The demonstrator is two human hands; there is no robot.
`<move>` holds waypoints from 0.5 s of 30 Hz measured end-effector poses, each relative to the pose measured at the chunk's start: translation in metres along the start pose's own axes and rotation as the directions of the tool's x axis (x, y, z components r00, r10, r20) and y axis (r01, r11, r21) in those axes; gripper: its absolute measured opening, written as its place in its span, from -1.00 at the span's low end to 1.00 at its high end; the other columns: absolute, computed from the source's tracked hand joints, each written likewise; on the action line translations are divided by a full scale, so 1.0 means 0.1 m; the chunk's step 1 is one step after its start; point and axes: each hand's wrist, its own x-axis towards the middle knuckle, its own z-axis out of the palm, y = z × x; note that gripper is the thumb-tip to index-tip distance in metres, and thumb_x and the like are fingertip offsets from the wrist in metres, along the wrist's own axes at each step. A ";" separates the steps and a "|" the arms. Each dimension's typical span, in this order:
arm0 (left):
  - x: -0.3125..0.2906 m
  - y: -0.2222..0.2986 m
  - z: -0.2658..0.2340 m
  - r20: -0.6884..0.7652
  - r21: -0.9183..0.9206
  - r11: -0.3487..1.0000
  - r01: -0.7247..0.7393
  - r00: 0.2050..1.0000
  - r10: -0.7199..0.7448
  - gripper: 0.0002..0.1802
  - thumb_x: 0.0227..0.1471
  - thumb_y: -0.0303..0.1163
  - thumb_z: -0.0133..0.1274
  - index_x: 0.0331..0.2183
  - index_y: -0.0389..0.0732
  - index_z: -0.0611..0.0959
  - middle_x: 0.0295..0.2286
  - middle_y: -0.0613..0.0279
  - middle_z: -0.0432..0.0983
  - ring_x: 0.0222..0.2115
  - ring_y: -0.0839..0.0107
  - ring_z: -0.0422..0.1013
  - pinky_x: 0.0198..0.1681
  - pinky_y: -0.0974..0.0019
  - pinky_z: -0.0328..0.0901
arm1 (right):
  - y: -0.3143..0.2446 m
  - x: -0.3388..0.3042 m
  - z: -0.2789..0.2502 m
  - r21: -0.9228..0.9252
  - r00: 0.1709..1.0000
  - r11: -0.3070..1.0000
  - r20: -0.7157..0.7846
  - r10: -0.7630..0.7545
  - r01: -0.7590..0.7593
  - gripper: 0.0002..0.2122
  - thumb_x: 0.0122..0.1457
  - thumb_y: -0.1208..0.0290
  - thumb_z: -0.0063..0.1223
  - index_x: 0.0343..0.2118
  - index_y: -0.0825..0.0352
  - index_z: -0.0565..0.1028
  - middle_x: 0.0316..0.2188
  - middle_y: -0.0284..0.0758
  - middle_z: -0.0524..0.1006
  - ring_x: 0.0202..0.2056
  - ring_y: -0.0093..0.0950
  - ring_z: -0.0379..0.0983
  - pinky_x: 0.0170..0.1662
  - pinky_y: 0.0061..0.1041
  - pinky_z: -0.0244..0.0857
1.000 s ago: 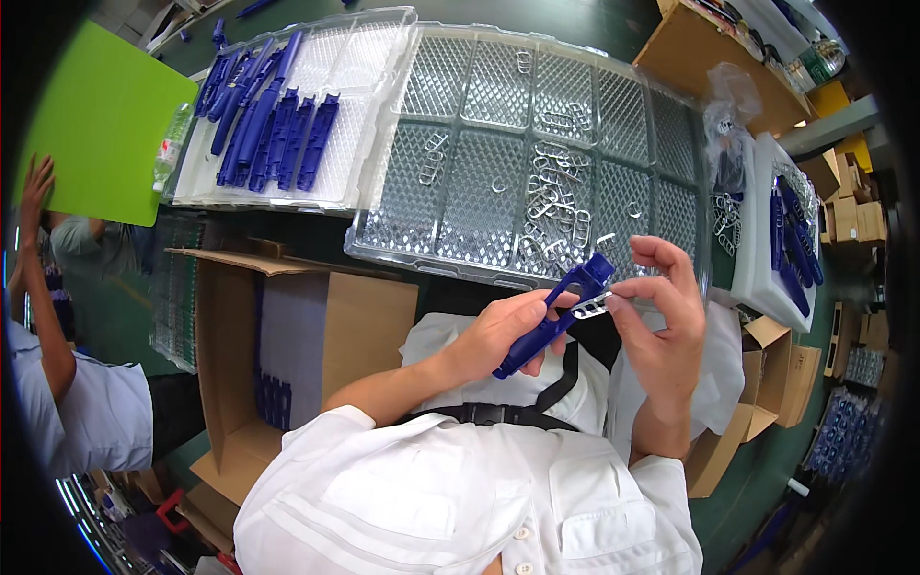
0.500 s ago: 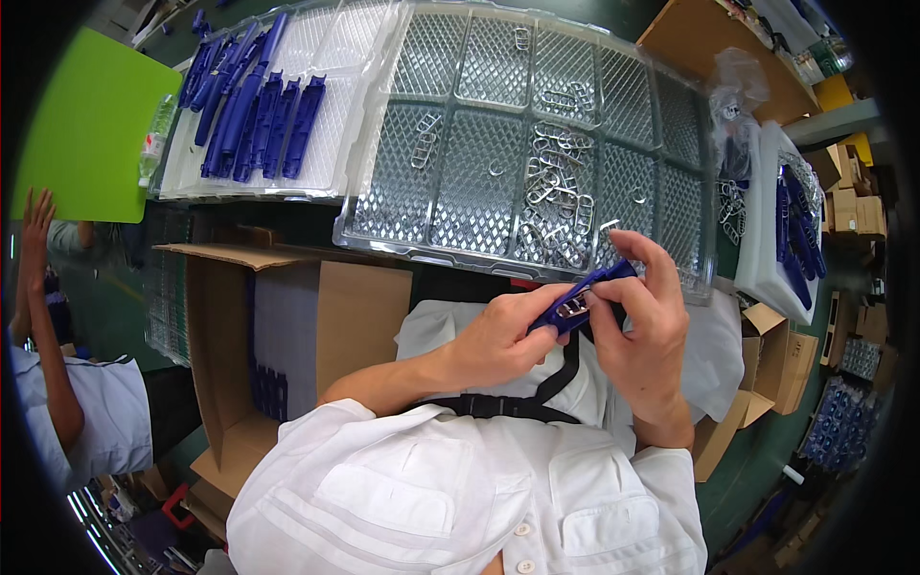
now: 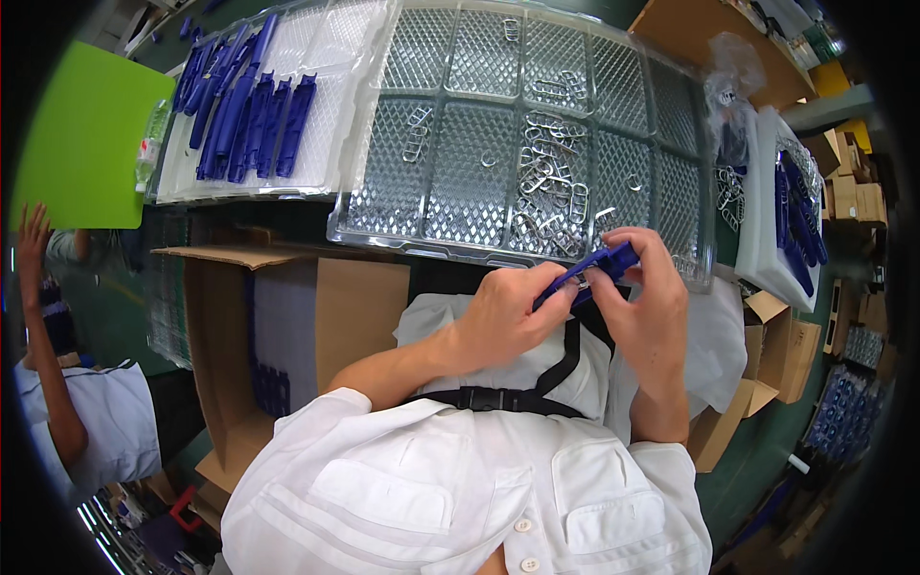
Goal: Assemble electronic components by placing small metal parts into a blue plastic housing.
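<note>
Between my two hands, just off the near edge of the clear tray, is a long blue plastic piece (image 3: 613, 259) with a channel along it. My left hand (image 3: 508, 311) is closed around its lower left end. The fingers and thumb of my right hand (image 3: 647, 297) pinch its upper right end, the thumb pressing on the channel. A bit of shiny metal shows inside, partly hidden by my fingers. Just beyond, in the compartmented clear tray (image 3: 470, 252), lies a pile of wire-like metal links (image 3: 551, 172).
At the far left, blue plastic pieces (image 3: 257, 125) lie on a white tray (image 3: 331, 115) beside a bottle (image 3: 151, 144). An open cardboard box (image 3: 364, 311) stands below it. More blue pieces (image 3: 793, 220) rest in a white foam container (image 3: 760, 211) on the right. Another person's hand (image 3: 34, 235) is at the left.
The blue piece has turned in my hands, and my right fingers have closed further over its upper end. The metal inside is now less visible. My left hand stays around the lower end.
</note>
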 end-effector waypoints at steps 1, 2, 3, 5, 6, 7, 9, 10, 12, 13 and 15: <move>0.02 0.01 0.00 0.008 0.001 1.000 0.003 1.000 -0.003 -0.82 0.18 -0.40 0.15 -0.27 -0.33 0.66 -0.64 0.04 0.49 -0.69 0.14 0.44 -0.55 0.14 0.32 | 0.04 0.01 0.01 0.021 0.999 0.999 0.028 0.034 -0.035 -0.68 0.05 0.53 0.40 -0.18 0.38 0.48 -0.20 -0.15 0.60 -0.21 -0.21 0.62 -0.24 -0.36 0.51; 0.05 0.03 -0.01 0.034 0.013 0.996 0.087 0.996 -0.087 -0.82 0.19 -0.38 0.14 -0.30 -0.32 0.66 -0.65 0.03 0.49 -0.69 0.16 0.43 -0.55 0.14 0.32 | 0.07 0.02 0.01 0.042 0.996 0.997 0.057 0.068 -0.070 -0.67 0.05 0.52 0.40 -0.17 0.37 0.47 -0.27 -0.18 0.60 -0.27 -0.24 0.62 -0.26 -0.35 0.49; 0.07 0.04 -0.02 0.057 0.027 0.985 0.171 0.983 -0.172 -0.81 0.19 -0.36 0.13 -0.34 -0.31 0.67 -0.65 0.03 0.49 -0.69 0.17 0.42 -0.55 0.15 0.32 | 0.09 0.01 0.02 0.044 0.996 0.996 0.056 0.075 -0.077 -0.67 0.05 0.52 0.40 -0.17 0.37 0.47 -0.27 -0.18 0.60 -0.27 -0.24 0.62 -0.26 -0.35 0.49; 0.09 -0.01 0.02 0.021 0.050 0.989 0.136 0.990 -0.137 -0.78 0.19 -0.34 0.12 -0.37 -0.31 0.68 -0.67 0.03 0.47 -0.70 0.23 0.41 -0.55 0.16 0.31 | 0.11 -0.01 0.05 0.008 0.993 0.994 0.053 0.109 -0.110 -0.68 0.05 0.50 0.41 -0.18 0.35 0.47 -0.38 -0.22 0.57 -0.38 -0.25 0.58 -0.31 -0.34 0.46; 0.11 -0.01 0.03 0.018 0.022 0.990 0.140 0.990 -0.141 -0.79 0.18 -0.35 0.12 -0.37 -0.31 0.68 -0.67 0.03 0.47 -0.70 0.23 0.41 -0.55 0.16 0.31 | 0.12 -0.01 0.06 0.011 0.992 0.993 0.056 0.115 -0.116 -0.68 0.05 0.50 0.41 -0.18 0.35 0.47 -0.38 -0.22 0.57 -0.38 -0.25 0.58 -0.31 -0.34 0.46; 0.12 -0.01 0.03 0.016 -0.004 0.989 0.145 0.989 -0.145 -0.80 0.17 -0.36 0.13 -0.36 -0.31 0.68 -0.66 0.02 0.47 -0.70 0.23 0.41 -0.55 0.16 0.31 | 0.14 -0.02 0.08 -0.016 0.995 0.995 0.028 0.100 -0.099 -0.69 0.05 0.50 0.40 -0.19 0.35 0.47 -0.39 -0.22 0.57 -0.41 -0.26 0.57 -0.32 -0.34 0.45; 0.16 -0.05 0.05 0.018 0.010 0.989 0.146 0.989 -0.146 -0.82 0.16 -0.39 0.13 -0.37 -0.32 0.68 -0.67 0.03 0.47 -0.69 0.18 0.43 -0.55 0.16 0.31 | 0.17 -0.02 0.11 -0.038 0.996 0.995 0.000 0.089 -0.089 -0.70 0.06 0.50 0.39 -0.20 0.34 0.47 -0.40 -0.22 0.57 -0.43 -0.27 0.56 -0.33 -0.34 0.44; 0.20 -0.08 0.04 -0.001 0.115 0.990 0.085 0.996 -0.085 -0.80 0.21 -0.37 0.14 -0.37 -0.33 0.67 -0.67 0.12 0.50 -0.69 0.33 0.44 -0.57 0.25 0.31 | 0.18 0.01 0.13 -0.031 0.997 0.996 -0.019 0.080 -0.080 -0.71 0.06 0.53 0.38 -0.20 0.34 0.47 -0.40 -0.22 0.56 -0.44 -0.27 0.55 -0.32 -0.35 0.45; 0.21 -0.07 0.00 -0.016 0.228 0.973 0.022 1.000 -0.019 -0.77 0.25 -0.36 0.15 -0.37 -0.33 0.66 -0.67 0.21 0.53 -0.69 0.48 0.45 -0.59 0.34 0.31 | 0.20 0.03 0.15 -0.018 0.997 0.998 -0.042 0.066 -0.067 -0.71 0.06 0.55 0.37 -0.20 0.35 0.47 -0.41 -0.22 0.55 -0.45 -0.28 0.54 -0.31 -0.36 0.45; 0.20 -0.03 -0.02 -0.028 0.274 0.961 -0.048 0.998 0.058 -0.80 0.23 -0.35 0.19 -0.33 -0.32 0.68 -0.65 0.19 0.54 -0.68 0.43 0.45 -0.58 0.32 0.31 | 0.22 0.02 0.13 0.068 0.998 0.998 -0.051 0.021 -0.017 -0.70 0.04 0.59 0.36 -0.19 0.34 0.47 -0.37 -0.21 0.56 -0.42 -0.30 0.54 -0.28 -0.38 0.45; 0.18 0.19 -0.13 0.044 0.219 0.972 -0.088 0.996 0.080 -0.70 0.13 -0.29 0.29 -0.14 -0.24 0.71 -0.46 0.01 0.61 -0.49 0.10 0.57 -0.38 0.15 0.44 | 0.32 0.00 0.12 0.152 0.996 0.987 -0.079 -0.044 0.055 -0.68 0.03 0.63 0.35 -0.18 0.34 0.46 -0.33 -0.20 0.56 -0.38 -0.31 0.54 -0.25 -0.40 0.46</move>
